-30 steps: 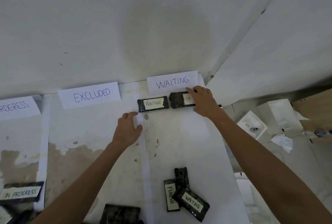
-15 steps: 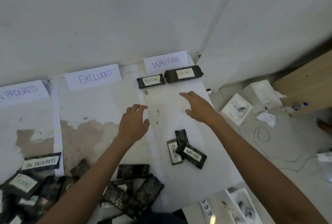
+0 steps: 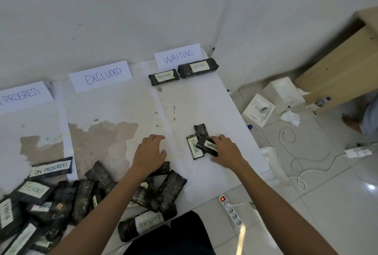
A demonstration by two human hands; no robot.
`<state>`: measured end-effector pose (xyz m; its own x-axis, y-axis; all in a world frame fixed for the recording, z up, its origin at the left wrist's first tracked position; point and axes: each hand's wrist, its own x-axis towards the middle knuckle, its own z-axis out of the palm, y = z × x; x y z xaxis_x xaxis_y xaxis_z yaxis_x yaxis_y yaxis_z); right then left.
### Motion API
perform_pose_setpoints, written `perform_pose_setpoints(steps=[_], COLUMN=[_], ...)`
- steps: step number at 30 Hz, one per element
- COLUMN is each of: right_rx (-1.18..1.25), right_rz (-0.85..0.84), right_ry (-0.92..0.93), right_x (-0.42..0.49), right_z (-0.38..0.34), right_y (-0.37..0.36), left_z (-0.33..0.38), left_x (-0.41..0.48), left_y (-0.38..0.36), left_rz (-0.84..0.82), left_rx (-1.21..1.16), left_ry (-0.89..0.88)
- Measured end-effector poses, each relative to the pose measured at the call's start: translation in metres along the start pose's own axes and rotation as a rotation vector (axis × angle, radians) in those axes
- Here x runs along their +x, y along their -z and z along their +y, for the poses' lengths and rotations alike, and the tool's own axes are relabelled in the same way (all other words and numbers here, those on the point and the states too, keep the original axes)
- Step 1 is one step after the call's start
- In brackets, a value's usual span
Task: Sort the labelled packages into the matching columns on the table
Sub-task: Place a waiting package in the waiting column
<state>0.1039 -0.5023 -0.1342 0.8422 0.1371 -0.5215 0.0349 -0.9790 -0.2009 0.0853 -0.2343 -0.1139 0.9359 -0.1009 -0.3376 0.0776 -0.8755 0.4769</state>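
Note:
Paper signs head the columns on the white table: ON PROGRESS (image 3: 21, 95), EXCLUDED (image 3: 102, 75), WAITING (image 3: 178, 56). Two dark packages labelled WAITING (image 3: 163, 76) (image 3: 197, 67) lie side by side under the WAITING sign. Lower in that column is a small heap: a FINISH package (image 3: 194, 148), an unlabelled dark one (image 3: 201, 130), and a WAITING package (image 3: 208, 145) on top. My right hand (image 3: 228, 151) closes over that top package's right end. My left hand (image 3: 149, 154) hovers open, palm down, at the line between EXCLUDED and WAITING.
A jumble of several dark labelled packages (image 3: 81, 197) covers the table's front left, with an ON PROGRESS package (image 3: 51, 167) above it. On the floor to the right lie a power strip (image 3: 231, 209), white cable (image 3: 302, 164), white boxes (image 3: 258, 109) and a wooden cabinet (image 3: 337, 70).
My right hand let go of the second WAITING package at the far end and drew back onto the near heap's WAITING package. My left hand also pulled back towards me.

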Motion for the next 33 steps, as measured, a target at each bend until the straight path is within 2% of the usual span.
perform_pose_setpoints(steps=[5,12,20,33], right_rx=[-0.027,-0.036,-0.077,-0.203], right_rz=[0.109,0.248,0.227,0.163], right_ry=[0.021,0.170,0.232,0.373], right_x=[-0.008,0.005,0.053,0.190], right_z=[-0.009,-0.032,-0.059,-0.108], right_y=[-0.004,0.040,0.075,0.092], left_z=[-0.003,-0.011,-0.023,-0.060], left_x=[-0.015,-0.015,0.021,0.121], left_y=[0.007,0.030,0.043,0.036], left_rz=[0.018,0.099,0.121,0.131], left_rx=[-0.009,-0.026,-0.032,0.032], left_ry=[-0.017,-0.012,0.017,0.132])
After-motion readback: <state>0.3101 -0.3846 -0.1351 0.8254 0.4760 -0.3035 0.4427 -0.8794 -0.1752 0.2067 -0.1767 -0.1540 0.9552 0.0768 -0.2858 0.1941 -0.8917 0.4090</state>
